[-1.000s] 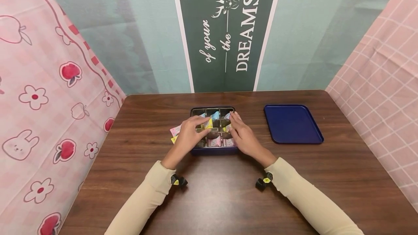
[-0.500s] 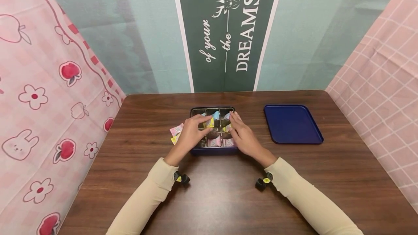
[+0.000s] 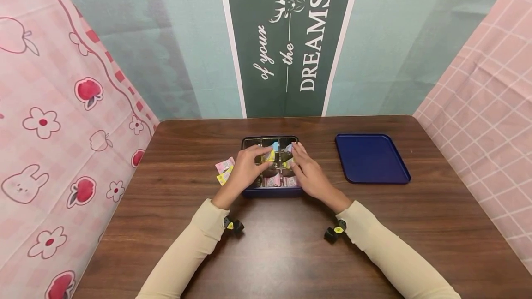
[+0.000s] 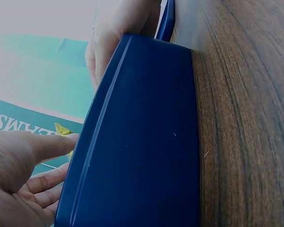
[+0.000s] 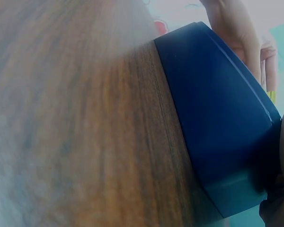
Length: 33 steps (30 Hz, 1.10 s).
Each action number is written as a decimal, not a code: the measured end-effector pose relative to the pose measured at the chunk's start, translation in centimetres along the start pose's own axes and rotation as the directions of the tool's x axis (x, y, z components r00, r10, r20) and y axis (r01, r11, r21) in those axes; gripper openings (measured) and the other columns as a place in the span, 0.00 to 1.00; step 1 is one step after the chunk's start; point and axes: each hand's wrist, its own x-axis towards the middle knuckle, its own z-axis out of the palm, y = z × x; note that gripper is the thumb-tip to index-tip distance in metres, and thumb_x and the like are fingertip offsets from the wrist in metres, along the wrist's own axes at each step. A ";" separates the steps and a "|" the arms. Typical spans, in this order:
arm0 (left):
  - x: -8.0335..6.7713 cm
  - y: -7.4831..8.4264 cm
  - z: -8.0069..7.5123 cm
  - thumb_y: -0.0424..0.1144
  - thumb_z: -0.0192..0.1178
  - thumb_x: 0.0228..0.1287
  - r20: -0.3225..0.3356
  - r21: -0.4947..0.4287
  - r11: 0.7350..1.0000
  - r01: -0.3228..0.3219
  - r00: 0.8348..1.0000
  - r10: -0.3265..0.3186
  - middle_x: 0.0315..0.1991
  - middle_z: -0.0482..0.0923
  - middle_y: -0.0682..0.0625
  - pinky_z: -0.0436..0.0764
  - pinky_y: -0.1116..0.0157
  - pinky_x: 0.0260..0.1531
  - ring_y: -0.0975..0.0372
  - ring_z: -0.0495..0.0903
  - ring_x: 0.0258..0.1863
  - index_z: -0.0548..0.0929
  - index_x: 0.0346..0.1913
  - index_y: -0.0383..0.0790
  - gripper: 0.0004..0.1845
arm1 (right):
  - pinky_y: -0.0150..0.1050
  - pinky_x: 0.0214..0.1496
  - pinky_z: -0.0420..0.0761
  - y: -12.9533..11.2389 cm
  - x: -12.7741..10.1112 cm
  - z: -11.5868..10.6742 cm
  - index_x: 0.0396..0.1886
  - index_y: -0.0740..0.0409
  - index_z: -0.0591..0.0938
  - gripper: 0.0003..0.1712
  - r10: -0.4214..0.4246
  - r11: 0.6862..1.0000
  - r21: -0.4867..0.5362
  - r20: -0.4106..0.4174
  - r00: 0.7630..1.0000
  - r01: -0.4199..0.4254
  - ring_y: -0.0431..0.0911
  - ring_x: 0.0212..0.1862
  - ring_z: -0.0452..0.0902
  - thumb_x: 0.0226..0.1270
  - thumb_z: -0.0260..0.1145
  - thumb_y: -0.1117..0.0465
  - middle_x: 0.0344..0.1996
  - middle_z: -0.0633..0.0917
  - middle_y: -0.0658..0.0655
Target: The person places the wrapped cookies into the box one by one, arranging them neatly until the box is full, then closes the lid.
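Mostly hidden beneath both hands, the dark blue compartmented box (image 3: 271,191) sits mid-table on the brown wooden table (image 3: 274,253). The left hand (image 3: 245,173) pinches a yellow wrapped sweet (image 3: 270,156) over the middle compartments. The right hand (image 3: 308,174) lies with fingers straight across the right compartments; what it touches underneath is unclear. Both wrist views show only the box's outer wall.

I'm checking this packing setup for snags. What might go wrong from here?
The yellow packet pinched by the left hand might land in a compartment already filled. The two loose packets beside the blue box sit near that wrist and may get swept off. The right hand crowds the box.
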 end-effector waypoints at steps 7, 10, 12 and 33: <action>0.2 0.0 0.2 0.32 0.74 0.60 0.010 -0.025 1.000 0.011 1.000 -0.011 0.57 0.84 0.40 0.73 0.46 0.64 0.41 0.76 0.64 0.86 0.59 0.36 0.22 | 0.58 0.76 0.57 0.0 0.0 0.0 0.74 0.72 0.64 0.30 -0.001 1.000 -0.005 -0.007 1.000 0.001 0.53 0.80 0.47 0.81 0.54 0.61 0.78 0.60 0.64; 0.3 -0.1 0.3 0.32 0.73 0.61 0.018 -0.026 1.000 0.018 1.000 -0.018 0.57 0.83 0.41 0.73 0.46 0.65 0.42 0.76 0.64 0.85 0.59 0.36 0.23 | 0.58 0.76 0.57 0.0 0.0 0.1 0.74 0.72 0.64 0.30 0.000 1.000 -0.006 -0.007 1.000 0.000 0.52 0.81 0.47 0.80 0.54 0.61 0.78 0.60 0.63; 0.3 -0.1 0.4 0.33 0.73 0.61 0.020 -0.025 0.999 0.023 1.000 -0.023 0.57 0.83 0.41 0.73 0.47 0.64 0.42 0.76 0.64 0.85 0.59 0.37 0.23 | 0.58 0.76 0.57 0.1 0.0 0.1 0.75 0.71 0.64 0.30 0.002 1.000 -0.008 -0.004 1.000 -0.002 0.52 0.81 0.47 0.80 0.54 0.60 0.78 0.60 0.63; 0.2 -0.1 0.9 0.35 0.73 0.61 0.066 0.047 0.998 0.039 0.997 -0.042 0.55 0.85 0.43 0.78 0.54 0.60 0.51 0.81 0.59 0.87 0.57 0.39 0.20 | 0.57 0.76 0.57 0.3 0.2 0.3 0.74 0.72 0.64 0.30 -0.005 1.000 -0.014 -0.007 1.000 0.005 0.55 0.80 0.48 0.80 0.54 0.60 0.78 0.60 0.63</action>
